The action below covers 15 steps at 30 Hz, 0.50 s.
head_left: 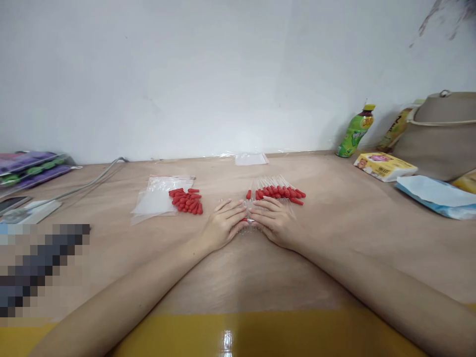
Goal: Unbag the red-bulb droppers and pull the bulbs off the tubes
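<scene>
My left hand and my right hand lie side by side, palms down, fingers stretched out and tips nearly meeting. Both rest on a clear plastic sheet with a bumpy edge, mostly hidden under them. Between the fingertips shows a thin clear tube with a bit of red, lying sideways. Just beyond my right hand is a row of glass droppers with red rubber bulbs, their clear tubes pointing away. Left of my left hand sits a pile of loose red rubber bulbs.
Clear zip bags lie under the pile; another small bag is near the wall. At right stand a green bottle, a tissue pack, a blue-white packet and a grey bag. A cable and phone are left.
</scene>
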Motion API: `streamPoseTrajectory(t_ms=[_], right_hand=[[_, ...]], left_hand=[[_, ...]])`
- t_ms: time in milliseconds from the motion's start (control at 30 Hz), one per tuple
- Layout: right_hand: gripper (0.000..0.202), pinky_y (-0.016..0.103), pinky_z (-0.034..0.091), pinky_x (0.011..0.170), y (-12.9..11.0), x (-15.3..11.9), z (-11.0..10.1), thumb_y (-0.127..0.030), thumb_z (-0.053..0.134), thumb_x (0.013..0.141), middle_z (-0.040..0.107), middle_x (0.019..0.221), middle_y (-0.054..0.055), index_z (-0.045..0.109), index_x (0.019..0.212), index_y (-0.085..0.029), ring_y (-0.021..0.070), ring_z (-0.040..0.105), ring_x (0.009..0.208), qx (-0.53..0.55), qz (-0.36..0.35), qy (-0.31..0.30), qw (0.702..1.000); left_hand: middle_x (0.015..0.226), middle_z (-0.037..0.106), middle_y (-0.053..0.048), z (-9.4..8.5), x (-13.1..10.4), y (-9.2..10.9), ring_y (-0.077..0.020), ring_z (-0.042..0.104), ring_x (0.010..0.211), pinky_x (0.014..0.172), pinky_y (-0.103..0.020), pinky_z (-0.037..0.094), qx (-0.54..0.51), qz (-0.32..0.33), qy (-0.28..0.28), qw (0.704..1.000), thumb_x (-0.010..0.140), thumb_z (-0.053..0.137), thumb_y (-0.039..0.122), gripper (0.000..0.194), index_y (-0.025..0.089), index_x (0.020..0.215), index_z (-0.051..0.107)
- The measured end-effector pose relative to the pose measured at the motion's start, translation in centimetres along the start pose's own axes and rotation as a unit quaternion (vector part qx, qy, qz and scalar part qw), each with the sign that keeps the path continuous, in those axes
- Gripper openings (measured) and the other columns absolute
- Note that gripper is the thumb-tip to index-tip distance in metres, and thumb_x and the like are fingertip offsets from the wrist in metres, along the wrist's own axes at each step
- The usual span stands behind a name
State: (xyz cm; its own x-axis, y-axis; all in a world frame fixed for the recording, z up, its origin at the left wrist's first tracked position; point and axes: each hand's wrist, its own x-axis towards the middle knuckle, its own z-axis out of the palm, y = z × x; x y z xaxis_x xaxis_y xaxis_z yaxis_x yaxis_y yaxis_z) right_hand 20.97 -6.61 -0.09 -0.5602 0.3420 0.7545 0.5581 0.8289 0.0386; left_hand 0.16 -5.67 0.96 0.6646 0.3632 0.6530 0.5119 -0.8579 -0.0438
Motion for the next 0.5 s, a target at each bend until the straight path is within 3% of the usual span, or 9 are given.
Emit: streamPoseTrajectory(t_ms=[300,500], right_hand=[[0.022,0.040,0.045,0.097,0.0,-0.2,0.7,-0.015,0.046,0.085,0.067,0.101,0.008,0.062,0.100,-0.017,0.0172,0.059,0.102,0.055,-0.036,0.037,0.997],[0.020,0.042,0.042,0.100,-0.1,-0.3,0.2,-0.015,0.045,0.086,0.068,0.095,0.007,0.062,0.098,-0.018,0.0172,0.058,0.103,0.041,-0.056,0.021,0.997]], left_hand=[[0.111,0.063,-0.008,-0.7,0.5,0.3,-0.0193,0.050,0.116,0.105,-0.045,0.029,0.008,0.018,-0.060,0.998,0.088,0.042,0.022,0.020,0.016,0.095,0.061],[0.113,0.062,-0.008,-1.0,0.4,0.4,-0.0193,0.047,0.118,0.109,-0.047,0.021,-0.002,0.029,-0.072,0.997,0.088,0.042,0.022,0.020,0.016,0.092,0.061]])
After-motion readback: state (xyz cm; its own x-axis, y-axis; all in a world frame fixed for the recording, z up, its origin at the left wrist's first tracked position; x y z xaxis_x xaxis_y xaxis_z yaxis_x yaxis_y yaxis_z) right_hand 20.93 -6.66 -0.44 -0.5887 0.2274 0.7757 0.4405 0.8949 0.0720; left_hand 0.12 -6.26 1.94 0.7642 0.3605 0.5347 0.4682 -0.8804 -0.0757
